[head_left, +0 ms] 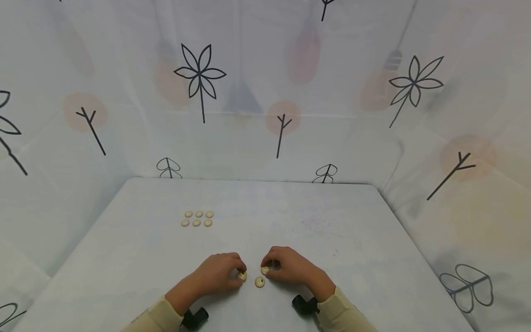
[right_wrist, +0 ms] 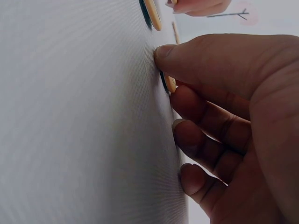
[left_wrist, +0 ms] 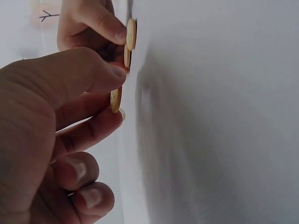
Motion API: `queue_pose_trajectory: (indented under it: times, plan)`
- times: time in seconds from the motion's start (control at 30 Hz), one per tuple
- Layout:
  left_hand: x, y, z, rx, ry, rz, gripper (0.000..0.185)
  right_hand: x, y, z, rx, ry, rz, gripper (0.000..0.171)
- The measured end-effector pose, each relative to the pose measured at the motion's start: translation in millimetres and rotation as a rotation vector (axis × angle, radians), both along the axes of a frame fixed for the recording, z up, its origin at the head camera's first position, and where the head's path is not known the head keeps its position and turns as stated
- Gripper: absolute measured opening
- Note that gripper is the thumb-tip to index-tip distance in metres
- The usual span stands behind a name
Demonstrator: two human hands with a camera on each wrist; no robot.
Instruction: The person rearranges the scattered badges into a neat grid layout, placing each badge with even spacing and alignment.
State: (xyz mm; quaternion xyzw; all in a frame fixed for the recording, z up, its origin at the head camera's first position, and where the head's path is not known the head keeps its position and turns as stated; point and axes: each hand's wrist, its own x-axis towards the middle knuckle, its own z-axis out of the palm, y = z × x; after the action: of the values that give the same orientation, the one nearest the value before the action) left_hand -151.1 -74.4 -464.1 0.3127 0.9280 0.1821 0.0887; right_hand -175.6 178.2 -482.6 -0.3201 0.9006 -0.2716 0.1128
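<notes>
The left hand (head_left: 217,272) and right hand (head_left: 288,265) each pinch a button, low in the frame. A third button (head_left: 259,282) lies between them on the table (head_left: 352,230). Six buttons (head_left: 197,218) sit in two rows well apart, upper left.

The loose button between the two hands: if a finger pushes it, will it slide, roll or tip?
The loose button lies flat on the smooth table, so it would probably slide, not roll. It looks thin and stiff; the left hand holds a similar one pinched by its faces without bending. Being so flat, it may be awkward to lift without tilting an edge first.
</notes>
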Motion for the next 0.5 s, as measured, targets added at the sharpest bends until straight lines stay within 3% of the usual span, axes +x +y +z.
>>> queue_pose_trajectory:
  times: [0.2,0.5]
  plan:
    - [-5.5,-6.0,3.1,0.006,0.048,0.028,0.018,0.6,-0.2,0.7,-0.004,0.003,0.003,0.016]
    - [-13.1,-16.1,4.4,0.022,0.053,0.091,0.019,1.5,-0.5,1.6,0.005,-0.002,-0.008,0.016]
